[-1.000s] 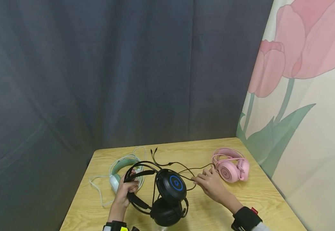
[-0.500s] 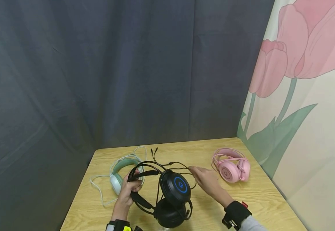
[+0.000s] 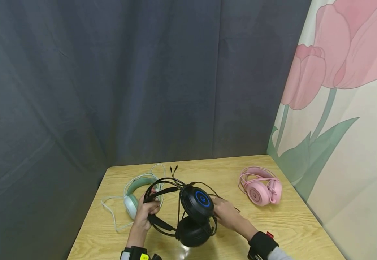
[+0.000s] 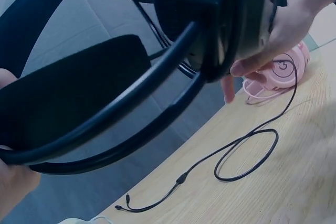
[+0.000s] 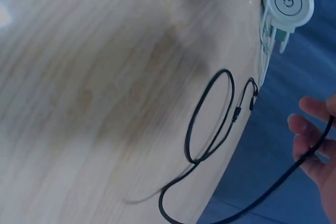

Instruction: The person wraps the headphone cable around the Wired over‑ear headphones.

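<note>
My left hand [image 3: 144, 213] grips the headband of the black over-ear headphones [image 3: 196, 200], holding them tilted above the table. Their ear cups hang to the right, the upper one bearing a blue ring logo. Close behind the cups is my right hand [image 3: 229, 215], its fingertips partly hidden by them. In the right wrist view, the black headphone cable [image 5: 286, 174] runs into the curled fingers of that hand [image 5: 320, 156], which hold it. The rest of the cable lies looped on the table and ends in two plugs [image 4: 123, 203].
Mint-and-white headphones [image 3: 130, 206] with a white cable lie at the table's left, partly behind my left hand. Pink headphones [image 3: 258, 193], their cable wrapped round them, sit at the right. A dark curtain [image 3: 175, 90] hangs behind the wooden table [image 3: 292, 224].
My right hand has moved left along the cable, from beside the pink headphones to just behind the black ear cups. The black headphones have shifted slightly right, still in my left hand.
</note>
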`<state>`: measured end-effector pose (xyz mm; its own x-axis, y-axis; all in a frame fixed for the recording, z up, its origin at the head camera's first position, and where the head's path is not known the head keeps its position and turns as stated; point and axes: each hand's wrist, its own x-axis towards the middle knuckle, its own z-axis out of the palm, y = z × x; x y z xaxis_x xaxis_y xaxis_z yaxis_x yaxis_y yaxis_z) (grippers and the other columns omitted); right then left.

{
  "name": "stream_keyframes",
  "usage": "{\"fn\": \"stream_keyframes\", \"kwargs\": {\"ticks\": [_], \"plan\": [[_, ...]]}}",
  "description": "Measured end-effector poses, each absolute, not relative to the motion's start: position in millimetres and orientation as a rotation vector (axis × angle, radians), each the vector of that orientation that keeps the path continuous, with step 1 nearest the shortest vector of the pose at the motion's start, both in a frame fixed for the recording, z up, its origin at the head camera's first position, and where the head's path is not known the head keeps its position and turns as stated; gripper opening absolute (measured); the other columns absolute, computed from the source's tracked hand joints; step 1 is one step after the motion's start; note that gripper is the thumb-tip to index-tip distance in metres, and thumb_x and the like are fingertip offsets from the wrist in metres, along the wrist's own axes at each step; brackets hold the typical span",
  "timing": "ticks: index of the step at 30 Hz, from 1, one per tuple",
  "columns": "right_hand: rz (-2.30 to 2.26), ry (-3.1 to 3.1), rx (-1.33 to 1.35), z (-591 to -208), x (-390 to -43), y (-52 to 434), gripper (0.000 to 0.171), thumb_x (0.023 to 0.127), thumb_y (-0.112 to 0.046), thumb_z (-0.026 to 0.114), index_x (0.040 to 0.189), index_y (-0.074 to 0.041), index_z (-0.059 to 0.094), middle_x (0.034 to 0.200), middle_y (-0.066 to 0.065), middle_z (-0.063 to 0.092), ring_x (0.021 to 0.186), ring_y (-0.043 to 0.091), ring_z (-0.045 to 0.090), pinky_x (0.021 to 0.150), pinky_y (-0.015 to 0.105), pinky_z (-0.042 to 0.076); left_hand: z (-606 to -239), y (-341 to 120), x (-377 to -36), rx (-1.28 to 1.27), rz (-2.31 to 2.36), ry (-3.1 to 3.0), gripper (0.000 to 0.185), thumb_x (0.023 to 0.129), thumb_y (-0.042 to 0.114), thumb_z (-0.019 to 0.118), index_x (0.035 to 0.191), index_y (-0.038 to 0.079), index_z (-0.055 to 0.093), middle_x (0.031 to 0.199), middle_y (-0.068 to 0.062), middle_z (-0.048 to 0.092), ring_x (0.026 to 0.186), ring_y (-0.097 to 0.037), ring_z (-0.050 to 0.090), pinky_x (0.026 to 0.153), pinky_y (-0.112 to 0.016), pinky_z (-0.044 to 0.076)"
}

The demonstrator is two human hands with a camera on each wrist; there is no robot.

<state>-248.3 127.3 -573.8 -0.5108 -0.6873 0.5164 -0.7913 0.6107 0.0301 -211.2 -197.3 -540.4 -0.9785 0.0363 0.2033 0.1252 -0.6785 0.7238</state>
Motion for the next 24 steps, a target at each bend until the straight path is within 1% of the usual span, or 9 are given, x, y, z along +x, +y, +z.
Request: {"fn": "stream_keyframes", "kwargs": {"ticks": [4,9,11,15,17,19,20,22,24], "plan": [[0.298,-2.394,1.19,-578,-244,125,0.033,0.074,0.0,0.07,0.104,-0.012,0.069,0.096,0.001,0.065,0.082,0.017,0.062,0.067,0.034,0.054,-539,-199,-213,-0.286,-2.787,-1.22,0.047,0.077,-0.027,0.04,0.103,0.007,0.059,0.064,0.009,0.043,0.046,-0.001,0.03,0.043,-0.014,0.022],[0.347,-2.384,1.231,-585,-238,121,0.022,0.08,0.0,0.07,0.098,-0.01,0.061,0.082,0.001,0.063,0.072,0.015,0.064,0.054,0.03,0.052,-538,-198,-216,-0.217,-2.753,-1.218,0.043,0.075,-0.026,0.044,0.104,0.004,0.054,0.065,0.007,0.041,0.045,-0.001,0.031,0.042,-0.014,0.023],[0.39,-2.386,1.254,-587,-235,118,0.021,0.082,0.0,0.07,0.098,-0.01,0.059,0.079,-0.002,0.061,0.067,0.011,0.061,0.051,0.027,0.049,-537,-197,-217,-0.178,-2.761,-1.203,0.044,0.074,-0.026,0.044,0.104,0.004,0.054,0.067,0.006,0.04,0.045,-0.001,0.031,0.042,-0.014,0.024],[0.418,-2.368,1.287,-590,-227,111,0.023,0.076,-0.001,0.073,0.091,-0.013,0.061,0.077,-0.004,0.059,0.065,0.007,0.057,0.051,0.025,0.046,-535,-195,-218,-0.097,-2.744,-1.202,0.045,0.075,-0.027,0.043,0.102,0.006,0.056,0.066,0.006,0.04,0.044,-0.001,0.03,0.042,-0.014,0.022],[0.388,-2.347,1.306,-593,-223,107,0.023,0.073,-0.002,0.073,0.087,-0.014,0.059,0.077,-0.006,0.054,0.065,0.006,0.051,0.051,0.023,0.043,-534,-194,-219,-0.067,-2.725,-1.216,0.045,0.076,-0.027,0.042,0.101,0.007,0.058,0.065,0.006,0.039,0.044,-0.002,0.03,0.043,-0.016,0.021],[0.318,-2.318,1.34,-597,-220,104,0.019,0.077,-0.004,0.07,0.083,-0.014,0.055,0.075,-0.006,0.05,0.063,0.005,0.047,0.049,0.022,0.041,-533,-192,-219,-0.036,-2.716,-1.212,0.046,0.076,-0.027,0.042,0.099,0.008,0.059,0.065,0.006,0.039,0.044,-0.003,0.029,0.043,-0.016,0.021],[0.31,-2.31,1.362,-599,-218,102,0.015,0.082,-0.005,0.066,0.083,-0.014,0.053,0.074,-0.006,0.048,0.062,0.003,0.044,0.048,0.02,0.038,-532,-191,-219,-0.02,-2.711,-1.209,0.046,0.076,-0.027,0.042,0.099,0.008,0.059,0.066,0.005,0.039,0.045,-0.003,0.029,0.043,-0.016,0.022],[0.28,-2.288,1.417,-601,-214,98,0.011,0.093,-0.006,0.053,0.084,-0.012,0.051,0.074,-0.006,0.043,0.06,0.002,0.038,0.046,0.017,0.033,-532,-189,-220,0.015,-2.702,-1.202,0.046,0.076,-0.028,0.041,0.099,0.009,0.059,0.068,0.005,0.039,0.045,-0.002,0.029,0.043,-0.015,0.023],[0.252,-2.252,1.452,-602,-212,93,0.016,0.101,-0.01,0.042,0.088,-0.011,0.052,0.074,-0.005,0.045,0.058,0.001,0.041,0.045,0.016,0.034,-532,-186,-221,0.055,-2.692,-1.193,0.046,0.075,-0.028,0.041,0.099,0.008,0.059,0.069,0.004,0.038,0.045,-0.002,0.03,0.042,-0.014,0.024]]}}
